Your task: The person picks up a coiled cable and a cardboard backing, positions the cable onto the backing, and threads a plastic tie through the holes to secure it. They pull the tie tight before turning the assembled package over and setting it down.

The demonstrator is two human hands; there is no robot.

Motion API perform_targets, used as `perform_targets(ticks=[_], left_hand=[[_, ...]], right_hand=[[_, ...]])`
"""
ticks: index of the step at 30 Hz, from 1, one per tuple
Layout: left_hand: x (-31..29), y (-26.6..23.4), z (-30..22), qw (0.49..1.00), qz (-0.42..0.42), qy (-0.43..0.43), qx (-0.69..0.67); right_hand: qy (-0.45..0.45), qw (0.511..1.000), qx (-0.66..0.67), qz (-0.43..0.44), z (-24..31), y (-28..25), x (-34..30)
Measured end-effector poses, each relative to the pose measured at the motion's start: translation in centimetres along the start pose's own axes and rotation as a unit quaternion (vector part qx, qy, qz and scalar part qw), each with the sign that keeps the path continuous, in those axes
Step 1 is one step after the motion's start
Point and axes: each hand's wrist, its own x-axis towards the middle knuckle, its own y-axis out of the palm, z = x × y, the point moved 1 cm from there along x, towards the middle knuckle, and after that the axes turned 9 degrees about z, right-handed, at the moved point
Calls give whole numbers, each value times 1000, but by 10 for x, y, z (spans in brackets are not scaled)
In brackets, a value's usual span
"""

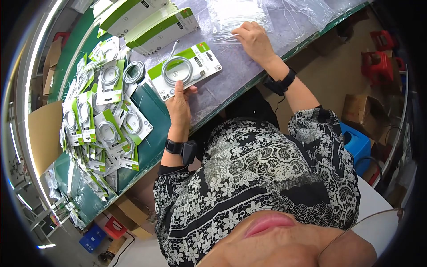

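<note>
My left hand (179, 107) grips the near edge of a white and green packaging card (205, 62), thumb on top. A coiled grey cable (165, 71) lies on that card under my thumb, one end sticking up past the far edge. My right hand (255, 42) reaches to a bundle of thin white plastic ties (235, 20) at the far side of the table. Its thumb and forefinger are pinched together on the ends of some ties; how many is too small to tell.
To the left is a large heap of carded cables (106, 129) on a green surface (151, 111). Stacks of flat cards (164, 33) stand at the back. Clear plastic bags (311, 13) lie far right. Red stools (377, 66), a cardboard box (362, 111) and a blue container (358, 144) are on the floor.
</note>
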Motion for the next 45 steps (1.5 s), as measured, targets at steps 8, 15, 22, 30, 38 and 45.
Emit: perform_targets(ticks=[8, 15, 22, 30, 38, 45], left_hand=[[-1, 3, -1, 1000, 13, 7, -3], [3, 8, -10, 998, -28, -24, -52], [26, 27, -38, 957, 70, 14, -281], [28, 39, -57, 933, 79, -1, -350], [23, 47, -68, 932, 55, 5, -358], [21, 49, -70, 925, 44, -7, -378]], right_hand=[[-3, 996, -83, 33, 0, 10, 3], [-78, 992, 58, -81, 5, -9, 3], [-114, 981, 142, -64, 59, -28, 12], [-37, 961, 274, 1, 113, -23, 8], [-24, 956, 293, 2, 112, -19, 8], [-13, 957, 290, 8, 112, -16, 8]])
